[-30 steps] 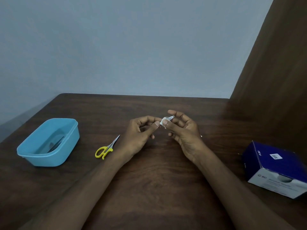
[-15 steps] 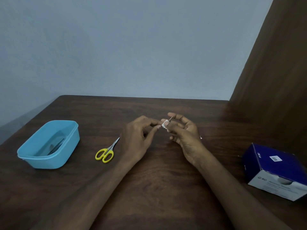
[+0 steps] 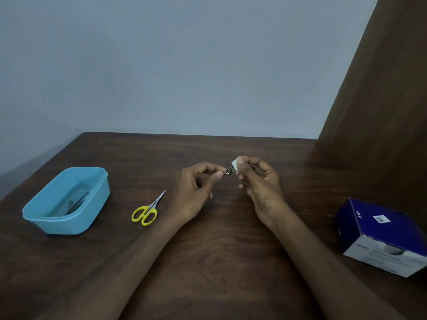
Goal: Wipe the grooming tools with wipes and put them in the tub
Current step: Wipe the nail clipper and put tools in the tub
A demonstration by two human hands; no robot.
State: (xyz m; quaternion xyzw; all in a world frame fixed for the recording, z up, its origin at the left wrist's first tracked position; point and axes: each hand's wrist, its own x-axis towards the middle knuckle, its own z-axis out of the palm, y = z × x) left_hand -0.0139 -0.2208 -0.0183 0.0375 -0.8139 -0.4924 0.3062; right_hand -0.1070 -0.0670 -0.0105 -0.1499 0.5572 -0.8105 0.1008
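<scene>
The left hand pinched a small silver metal nail clipper between thumb and forefinger, above the middle of the dark brown wooden table. The right hand pinched a small crumpled white wipe at the clipper's right end, its other fingers curled loosely.

Half a second before, the two hands had been pressed close together with the wipe folded over the tool and only a sliver of metal showing. Now they had drawn slightly apart, and the clipper's body lay bare between them, the wipe reaching just its tip. That suggested a wiping stroke had run off the end, so this tool was probably close to clean and nearly ready for the tub.

The light blue rectangular plastic tub stood well to the left, with a slim dark tool already inside. The yellow-handled small scissors lay on the table between tub and left hand, apparently not yet wiped. A dark blue and white cardboard wipe box sat near the right edge.
</scene>
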